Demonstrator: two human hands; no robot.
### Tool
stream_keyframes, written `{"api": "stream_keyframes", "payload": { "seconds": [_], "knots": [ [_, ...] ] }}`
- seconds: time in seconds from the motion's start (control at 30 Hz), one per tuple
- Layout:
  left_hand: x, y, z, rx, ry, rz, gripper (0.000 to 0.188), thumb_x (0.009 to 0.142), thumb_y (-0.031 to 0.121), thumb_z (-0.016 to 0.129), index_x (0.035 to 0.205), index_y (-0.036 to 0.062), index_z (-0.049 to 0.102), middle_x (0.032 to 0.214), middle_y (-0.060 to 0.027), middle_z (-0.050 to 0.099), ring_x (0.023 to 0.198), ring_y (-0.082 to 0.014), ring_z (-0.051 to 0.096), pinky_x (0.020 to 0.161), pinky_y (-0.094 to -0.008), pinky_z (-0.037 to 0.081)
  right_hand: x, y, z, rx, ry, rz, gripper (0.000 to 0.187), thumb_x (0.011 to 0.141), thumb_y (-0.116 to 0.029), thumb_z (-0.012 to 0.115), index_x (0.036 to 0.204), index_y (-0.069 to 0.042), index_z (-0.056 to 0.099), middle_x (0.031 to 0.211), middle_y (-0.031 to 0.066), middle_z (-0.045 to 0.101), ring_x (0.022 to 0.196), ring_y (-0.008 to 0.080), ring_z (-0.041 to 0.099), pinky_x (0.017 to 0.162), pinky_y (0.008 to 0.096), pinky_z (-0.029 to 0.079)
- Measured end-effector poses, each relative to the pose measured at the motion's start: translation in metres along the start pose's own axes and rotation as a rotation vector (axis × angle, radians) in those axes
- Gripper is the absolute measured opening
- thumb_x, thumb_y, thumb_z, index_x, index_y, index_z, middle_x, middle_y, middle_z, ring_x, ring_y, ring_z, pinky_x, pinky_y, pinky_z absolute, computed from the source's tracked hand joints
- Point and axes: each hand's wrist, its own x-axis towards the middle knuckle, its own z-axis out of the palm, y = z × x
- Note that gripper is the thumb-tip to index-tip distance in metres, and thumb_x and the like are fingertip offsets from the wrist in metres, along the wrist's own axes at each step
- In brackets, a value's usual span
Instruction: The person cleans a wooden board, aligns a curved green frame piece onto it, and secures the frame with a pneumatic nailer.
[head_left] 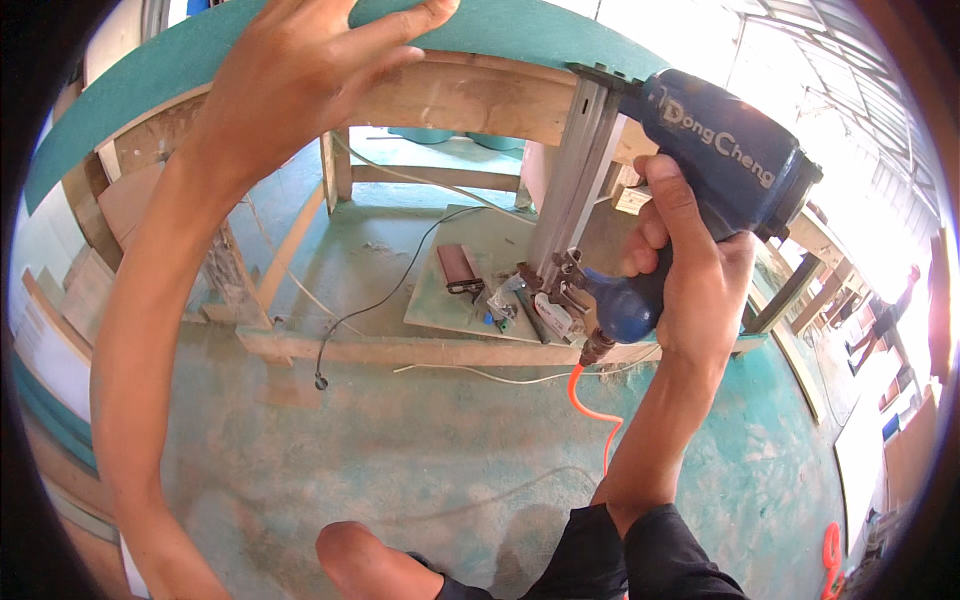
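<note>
In my right hand is a dark blue air nailer, its fingers wrapped round the grip. The nailer's long silver magazine hangs downward, and its nose overlaps the edge of a curved green board. Whether the nose touches the board I cannot tell. An orange air hose runs down from the base of the grip. At the upper left my left hand reaches over the green board with its fingers stretched out and holds nothing. Some of its fingers are cut off by the top of the picture.
The board lies on a wooden workbench. Its low crossbar runs near the floor. Under it, a panel carries a brown case and small loose parts. A black cable trails over the crossbar. Boards lean at left.
</note>
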Motion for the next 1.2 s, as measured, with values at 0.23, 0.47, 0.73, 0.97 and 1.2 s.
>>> {"api": "stream_keyframes", "payload": {
  "seconds": [0.23, 0.47, 0.73, 0.97, 1.2],
  "knots": [
    [-0.002, 0.004, 0.001, 0.016, 0.023, 0.006, 0.042, 0.083, 0.017, 0.080, 0.123, 0.0074, 0.072, 0.119, -0.0200, 0.060, 0.113, -0.0374, 0.061, 0.095, -0.0451, 0.053, -0.004, -0.005, 0.005, -0.085, 0.020, 0.006, 0.030, 0.095, -0.027, 0.076, 0.097, 0.002, 0.071, 0.064, -0.0011, 0.049, 0.052, 0.0099, 0.046, 0.049, 0.0279, 0.037],
    [-0.009, -0.007, 0.001, -0.028, 0.062, -0.026, 0.042, 0.082, 0.021, 0.081, 0.122, 0.0109, 0.074, 0.123, -0.0158, 0.064, 0.113, -0.0322, 0.062, 0.097, -0.0443, 0.051, -0.015, -0.011, -0.004, 0.045, 0.128, 0.000, 0.033, 0.096, -0.028, 0.076, 0.105, 0.003, 0.072, 0.064, -0.0014, 0.047, 0.053, 0.0107, 0.047, 0.049, 0.0285, 0.037],
    [-0.027, -0.024, -0.012, 0.106, 0.063, 0.002, 0.039, 0.083, 0.030, 0.080, 0.119, 0.0149, 0.075, 0.125, -0.0057, 0.068, 0.109, -0.0239, 0.062, 0.090, -0.0393, 0.047, -0.033, -0.022, 0.024, -0.005, -0.046, -0.046, 0.035, 0.094, -0.028, 0.077, 0.107, 0.004, 0.072, 0.065, -0.0004, 0.051, 0.052, 0.0099, 0.049, 0.049, 0.0277, 0.040],
    [-0.020, -0.015, -0.018, 0.115, 0.045, 0.022, 0.038, 0.082, 0.027, 0.080, 0.116, 0.0128, 0.072, 0.122, -0.0104, 0.067, 0.110, -0.0271, 0.062, 0.095, -0.0427, 0.049, -0.031, -0.023, 0.043, -0.004, -0.098, -0.042, 0.025, 0.096, -0.024, 0.076, 0.103, 0.000, 0.073, 0.066, -0.0004, 0.053, 0.052, 0.0091, 0.050, 0.049, 0.0281, 0.042],
    [-0.028, -0.026, 0.003, 0.130, 0.160, 0.081, 0.042, 0.080, 0.026, 0.081, 0.118, 0.0107, 0.071, 0.122, -0.0146, 0.066, 0.109, -0.0293, 0.063, 0.095, -0.0437, 0.051, -0.035, -0.021, 0.050, -0.027, -0.063, -0.047, 0.026, 0.095, -0.026, 0.078, 0.099, -0.001, 0.072, 0.065, -0.0008, 0.053, 0.052, 0.0089, 0.049, 0.048, 0.0284, 0.042]
  ]
}}
